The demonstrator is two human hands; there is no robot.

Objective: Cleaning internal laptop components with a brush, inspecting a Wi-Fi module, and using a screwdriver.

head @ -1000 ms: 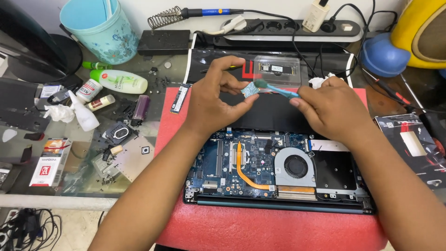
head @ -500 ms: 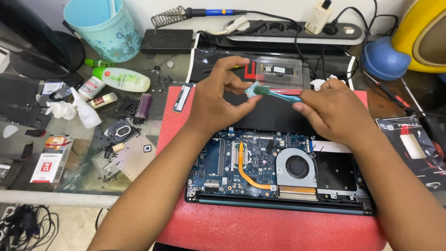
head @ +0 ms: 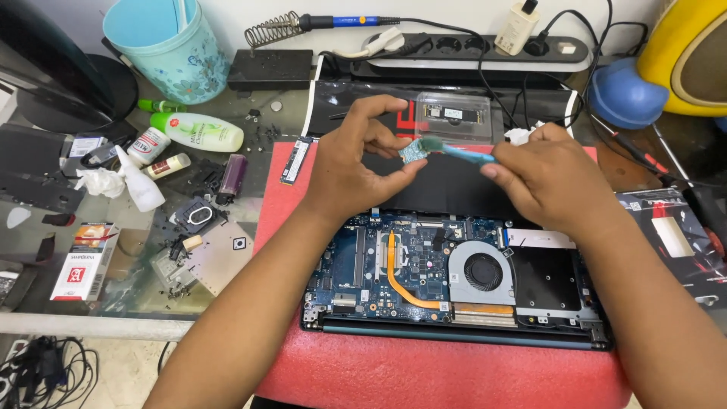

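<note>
Pinching a small blue-green circuit card point(head: 411, 151) between thumb and fingertips, the left hand point(head: 354, 170) holds it up in the upper middle of the frame, above the dark battery area of the opened laptop point(head: 454, 280). The right hand point(head: 549, 182) has its fingers closed around the handle of a teal toothbrush point(head: 458, 154), whose long axis runs nearly level across the frame, from the grip at right to the bristle head at left. That head meets the card's right edge, so the card lies directly left of the right hand's fingers, at the brush tip; the two hands face each other with only the brush's length between them. Both are clear of the laptop, whose motherboard, copper heat pipe and round fan point(head: 482, 271) lie exposed in the lower middle, resting on a red foam mat point(head: 424, 375). A clear plastic case point(head: 453, 115) holding a drive stick sits just behind the card, on the glass surface point(head: 136, 299) near the power strip point(head: 469, 49).
</note>
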